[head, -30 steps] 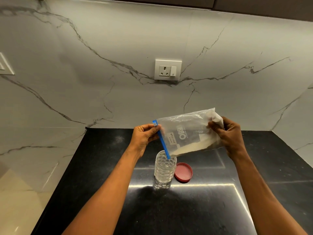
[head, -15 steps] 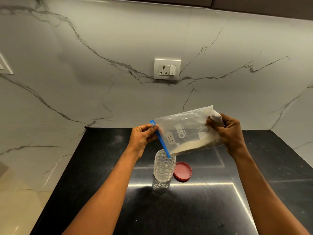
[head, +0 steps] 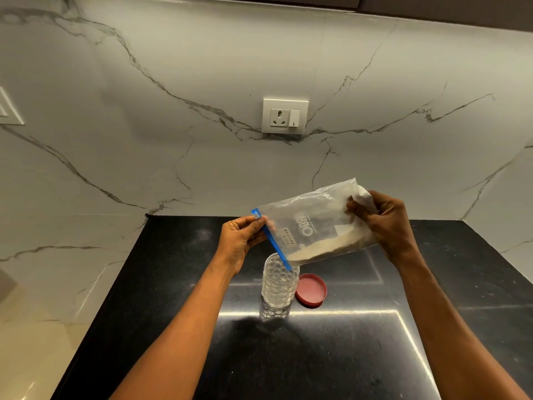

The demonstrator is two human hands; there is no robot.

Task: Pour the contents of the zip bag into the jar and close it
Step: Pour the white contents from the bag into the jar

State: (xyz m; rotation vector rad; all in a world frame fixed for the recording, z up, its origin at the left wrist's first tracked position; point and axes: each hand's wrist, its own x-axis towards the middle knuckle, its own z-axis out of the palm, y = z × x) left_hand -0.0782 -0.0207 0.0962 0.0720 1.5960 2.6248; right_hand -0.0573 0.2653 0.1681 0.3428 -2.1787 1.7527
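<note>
On the black counter (head: 317, 356), nearest the person, the clear jar (head: 279, 287) stands upright with its mouth uncovered, ready to receive. Its red lid (head: 311, 290) lies just beside it to the right, rim up, close at hand for the closing step, which is not yet done.

Above the jar, the zip bag (head: 314, 226) is held on a slant, its blue zip strip (head: 272, 241) pointing down so the low corner sits right at the jar's mouth. The left hand (head: 239, 241) pinches the bag at the strip, probably to steer that corner like a spout. The right hand (head: 383, 223) grips the bag's raised far end, lifting it so the pale powder (head: 326, 249) slides along the lower edge toward the opening. Whether powder is falling into the jar I cannot tell.

Behind everything, a wall socket (head: 285, 116) sits in the marble wall (head: 144, 125).
</note>
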